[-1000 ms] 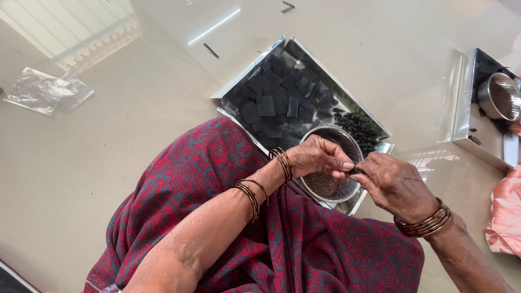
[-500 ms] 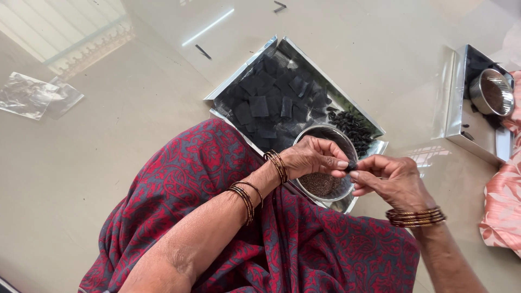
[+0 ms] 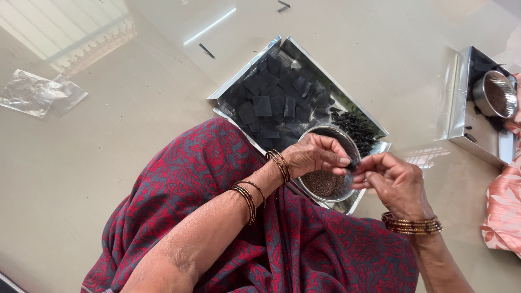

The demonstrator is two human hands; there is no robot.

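My left hand [image 3: 316, 154] and my right hand [image 3: 393, 182] meet above a small steel bowl [image 3: 347, 142] of dark brown grains. Between the fingertips of both hands is a small black piece [image 3: 354, 163], pinched from both sides. The bowl sits in a shiny metal tray [image 3: 245, 77] on the floor. Several black squares [image 3: 263, 106] lie in the tray's left part and a heap of small black rolled bits [image 3: 355, 127] lies at its right. Bangles ring both wrists. My lap, in red and grey patterned cloth [image 3: 217, 179], fills the foreground.
A second shiny tray [image 3: 460, 97] with another steel bowl [image 3: 495, 93] stands at the right edge, beside pink cloth [image 3: 504, 211] of another person. A crumpled clear plastic wrapper [image 3: 38, 93] lies on the glossy beige floor at the left.
My right hand has drawn in closer to the left, and the fingertips now pinch the black piece together above the bowl. The view has shifted slightly.
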